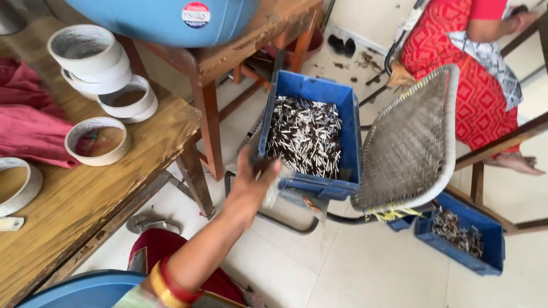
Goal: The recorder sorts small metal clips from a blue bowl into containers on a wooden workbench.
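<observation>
My left hand [254, 174] reaches out from the lower left, red and gold bangles on the wrist. Its fingers curl over the near left corner of a blue plastic crate [311, 88]; the grip is blurred. The crate is full of several short white and dark sticks [305, 137] and rests tilted on a metal frame, leaning against a woven chair seat [408, 142]. Something pale and blurred hangs just under my hand. My right hand is out of sight.
A wooden table [85, 199] at left carries several tape rolls [97, 140] and a red cloth [25, 120]. A blue drum [154, 20] sits on a wooden stool. A second blue crate [462, 251] lies on the floor. Another person in red [474, 74] sits at the upper right.
</observation>
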